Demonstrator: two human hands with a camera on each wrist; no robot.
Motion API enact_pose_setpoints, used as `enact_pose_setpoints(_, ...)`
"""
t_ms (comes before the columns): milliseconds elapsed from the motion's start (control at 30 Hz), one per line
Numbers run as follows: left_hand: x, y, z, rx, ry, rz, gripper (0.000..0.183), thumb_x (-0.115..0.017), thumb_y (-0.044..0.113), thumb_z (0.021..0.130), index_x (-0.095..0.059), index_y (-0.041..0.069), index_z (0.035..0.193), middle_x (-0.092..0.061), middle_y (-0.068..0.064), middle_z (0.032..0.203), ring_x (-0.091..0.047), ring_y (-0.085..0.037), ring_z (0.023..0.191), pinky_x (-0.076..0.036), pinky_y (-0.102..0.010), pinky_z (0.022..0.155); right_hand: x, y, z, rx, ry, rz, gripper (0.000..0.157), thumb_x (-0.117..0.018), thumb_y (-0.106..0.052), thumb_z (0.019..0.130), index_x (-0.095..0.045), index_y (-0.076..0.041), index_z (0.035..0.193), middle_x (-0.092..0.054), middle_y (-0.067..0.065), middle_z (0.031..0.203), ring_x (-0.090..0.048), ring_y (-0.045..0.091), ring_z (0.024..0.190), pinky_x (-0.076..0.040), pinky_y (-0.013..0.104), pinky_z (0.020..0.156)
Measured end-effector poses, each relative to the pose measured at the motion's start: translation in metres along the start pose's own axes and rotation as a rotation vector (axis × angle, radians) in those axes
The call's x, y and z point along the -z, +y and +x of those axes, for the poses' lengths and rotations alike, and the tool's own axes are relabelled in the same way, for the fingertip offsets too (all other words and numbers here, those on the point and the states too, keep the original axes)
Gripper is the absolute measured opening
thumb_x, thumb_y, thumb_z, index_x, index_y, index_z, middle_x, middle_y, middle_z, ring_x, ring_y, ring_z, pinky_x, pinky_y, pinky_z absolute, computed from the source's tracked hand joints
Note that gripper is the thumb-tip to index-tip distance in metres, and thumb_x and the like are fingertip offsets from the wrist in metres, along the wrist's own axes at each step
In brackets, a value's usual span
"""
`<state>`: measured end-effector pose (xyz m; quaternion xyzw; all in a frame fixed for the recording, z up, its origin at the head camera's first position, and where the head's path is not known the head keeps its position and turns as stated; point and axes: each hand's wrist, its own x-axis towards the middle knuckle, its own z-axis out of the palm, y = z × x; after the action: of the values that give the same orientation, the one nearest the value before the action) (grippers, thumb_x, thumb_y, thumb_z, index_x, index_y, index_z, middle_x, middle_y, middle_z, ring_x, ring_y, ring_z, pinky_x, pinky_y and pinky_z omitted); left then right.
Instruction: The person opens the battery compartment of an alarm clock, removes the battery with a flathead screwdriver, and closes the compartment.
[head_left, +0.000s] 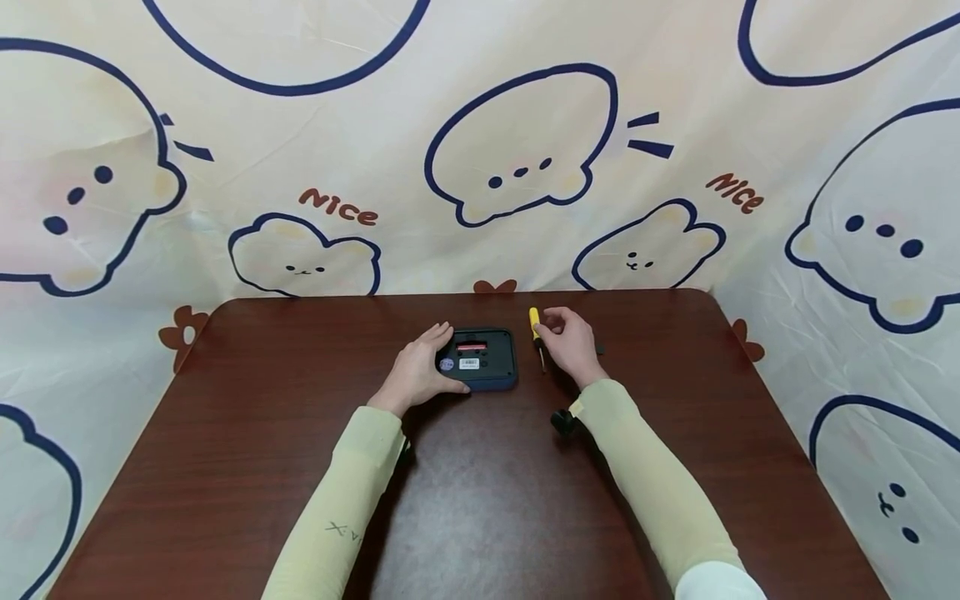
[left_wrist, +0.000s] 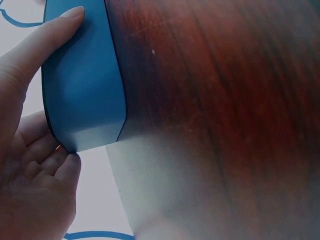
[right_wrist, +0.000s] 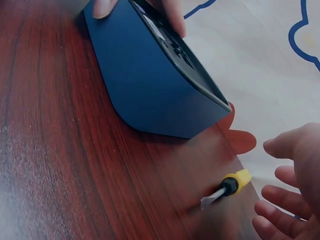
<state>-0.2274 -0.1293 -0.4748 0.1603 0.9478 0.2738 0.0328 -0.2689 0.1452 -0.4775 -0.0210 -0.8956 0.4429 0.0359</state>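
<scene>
A blue box-shaped electronic device [head_left: 492,383] sits on the table with its black panel facing up. A red battery [head_left: 472,347] shows in a recess of that panel, above a white barcode label [head_left: 468,364]. My left hand [head_left: 420,372] grips the device from its left, thumb on the near blue side [left_wrist: 87,75] and fingers at the far side. To the right, a screwdriver [head_left: 535,325] with a yellow handle and black collar lies on the table. Beside its handle is my right hand [head_left: 572,343], fingers loosely bent; a gap separates them from the screwdriver [right_wrist: 241,180] in the right wrist view.
A small dark piece [head_left: 600,351] lies just right of my right hand. The brown wooden table [head_left: 480,500] ends a short way beyond the device, against a cream cloth [head_left: 405,167] printed with cartoon figures, which also hangs along both sides.
</scene>
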Motion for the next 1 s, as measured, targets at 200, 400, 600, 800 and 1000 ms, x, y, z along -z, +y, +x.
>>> enact_pose_setpoints(200, -0.001, 0.000, 0.001, -0.009, 0.006, 0.000, 0.108, -0.085, 0.050, 0.060, -0.034, 0.008, 0.146, -0.027, -0.004, 0.151, -0.019, -0.019, 0.138, -0.025, -0.054, 0.103, -0.005, -0.001, 0.006, -0.001, 0.000, -0.033, 0.043, -0.072, -0.027, 0.084, -0.059, -0.008, 0.120, -0.058, 0.007, 0.107, -0.054, 0.022, 0.091, -0.047, 0.038, 0.079)
enact_pose_setpoints(400, -0.001, -0.001, 0.001, -0.006, 0.011, 0.003, 0.108, -0.085, 0.050, 0.059, -0.035, 0.008, 0.145, -0.028, -0.003, 0.151, -0.019, -0.019, 0.138, -0.024, -0.054, 0.103, -0.008, -0.006, 0.011, -0.049, -0.023, -0.071, 0.045, -0.073, -0.027, 0.082, -0.058, -0.006, 0.119, -0.058, 0.009, 0.103, -0.054, 0.024, 0.092, -0.048, 0.040, 0.080)
enact_pose_setpoints(600, -0.001, -0.001, -0.001, -0.001, 0.015, -0.004, 0.108, -0.085, 0.050, 0.059, -0.035, 0.008, 0.145, -0.027, -0.003, 0.151, -0.020, -0.019, 0.138, -0.025, -0.054, 0.103, -0.010, -0.010, 0.014, -0.075, -0.065, -0.128, 0.048, -0.072, -0.029, 0.083, -0.056, -0.004, 0.121, -0.058, 0.009, 0.101, -0.054, 0.025, 0.090, -0.049, 0.039, 0.077)
enact_pose_setpoints(800, -0.001, -0.002, -0.001, -0.008, 0.020, -0.002, 0.108, -0.085, 0.050, 0.059, -0.035, 0.008, 0.145, -0.028, -0.004, 0.150, -0.020, -0.019, 0.138, -0.025, -0.054, 0.103, -0.010, -0.017, 0.021, -0.074, -0.088, -0.171, 0.050, -0.072, -0.028, 0.083, -0.055, -0.002, 0.121, -0.057, 0.010, 0.100, -0.055, 0.025, 0.088, -0.049, 0.038, 0.075)
enact_pose_setpoints(1000, -0.001, -0.001, 0.000, -0.005, 0.015, -0.004, 0.108, -0.085, 0.050, 0.059, -0.035, 0.009, 0.145, -0.028, -0.004, 0.151, -0.020, -0.019, 0.138, -0.024, -0.054, 0.104, -0.012, -0.022, 0.025, -0.125, -0.113, -0.244, 0.048, -0.072, -0.028, 0.083, -0.055, -0.003, 0.121, -0.058, 0.010, 0.105, -0.054, 0.025, 0.090, -0.049, 0.037, 0.078)
